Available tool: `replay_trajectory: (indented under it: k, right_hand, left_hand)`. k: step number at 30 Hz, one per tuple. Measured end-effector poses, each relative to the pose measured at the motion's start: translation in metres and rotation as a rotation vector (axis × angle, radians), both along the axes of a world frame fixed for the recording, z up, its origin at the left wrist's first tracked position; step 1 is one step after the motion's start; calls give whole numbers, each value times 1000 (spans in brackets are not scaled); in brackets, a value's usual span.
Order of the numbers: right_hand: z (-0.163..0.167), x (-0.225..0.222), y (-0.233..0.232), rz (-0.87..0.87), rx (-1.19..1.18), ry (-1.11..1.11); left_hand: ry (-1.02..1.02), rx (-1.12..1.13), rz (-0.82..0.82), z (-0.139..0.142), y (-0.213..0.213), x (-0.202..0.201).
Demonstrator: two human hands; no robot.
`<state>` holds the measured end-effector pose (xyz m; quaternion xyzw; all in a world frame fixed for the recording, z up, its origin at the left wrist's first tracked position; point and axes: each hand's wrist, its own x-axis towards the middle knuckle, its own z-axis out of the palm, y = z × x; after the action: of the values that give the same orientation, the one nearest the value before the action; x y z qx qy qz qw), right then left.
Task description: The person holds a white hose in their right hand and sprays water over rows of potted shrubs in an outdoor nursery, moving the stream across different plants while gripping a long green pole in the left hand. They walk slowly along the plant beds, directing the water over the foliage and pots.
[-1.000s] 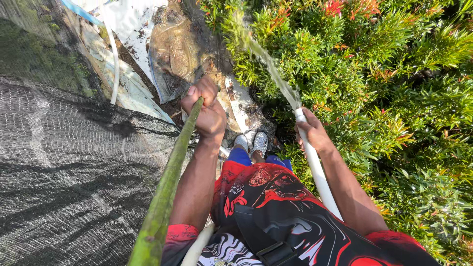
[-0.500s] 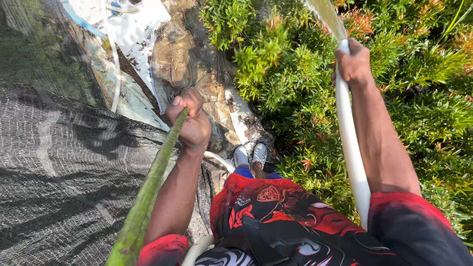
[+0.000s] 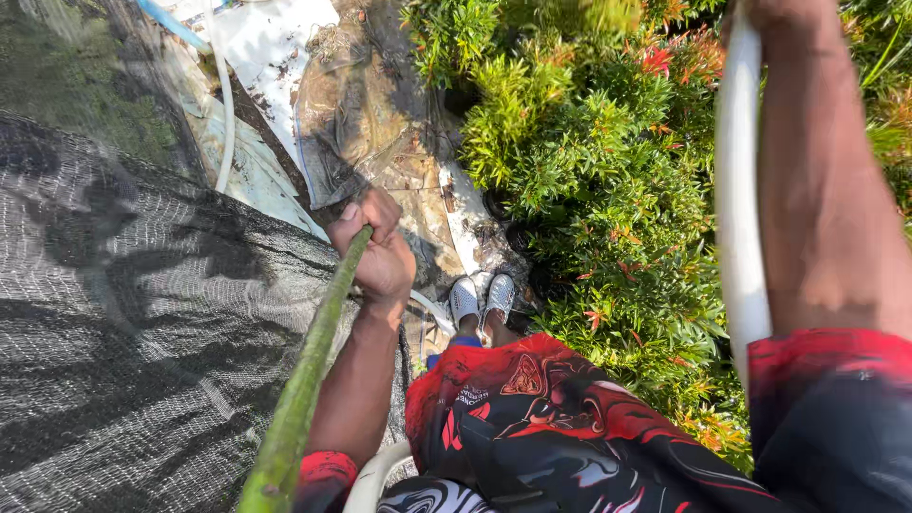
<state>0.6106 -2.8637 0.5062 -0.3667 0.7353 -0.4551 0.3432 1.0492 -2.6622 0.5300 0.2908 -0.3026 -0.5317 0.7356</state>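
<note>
two hands work above dark netting point(image 3: 123, 332). left hand point(image 3: 378, 249) is wrapped tight round a green pole point(image 3: 304, 380) slanting up from the lower edge. right hand point(image 3: 760, 11), mostly cropped at the top, holds a white hose point(image 3: 739, 199) over green shrubs point(image 3: 608, 161); its finger grip cannot be told.

Bright sunlight falls on an outdoor plot. Dark shade netting point(image 3: 114, 332) fills the view from 7 to 10 o'clock, while crumpled white and brown plastic sheeting point(image 3: 332, 104) lies on the ground at 12. Dense green shrubs point(image 3: 589, 161) with reddish tips crowd from 1 to 4 o'clock.
</note>
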Motion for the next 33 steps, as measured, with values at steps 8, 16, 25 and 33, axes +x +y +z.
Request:
replay_trajectory:
  k: [8,16,25,33]
  right_hand:
    - [-88,117,128,138,399,-212]
    - [-64,144,146,151,482,-86]
    - [-69,151,156,147,506,-148]
    - [-78,157,160,124,488,-174]
  left_hand:
    - [-41,-77,12,2,-8,-22]
    - [-70,-202,-24,13,-2,-37]
    - [-172,-243,-9,16,-4,-28]
    - [-29,-151,-49,4,-7,-15]
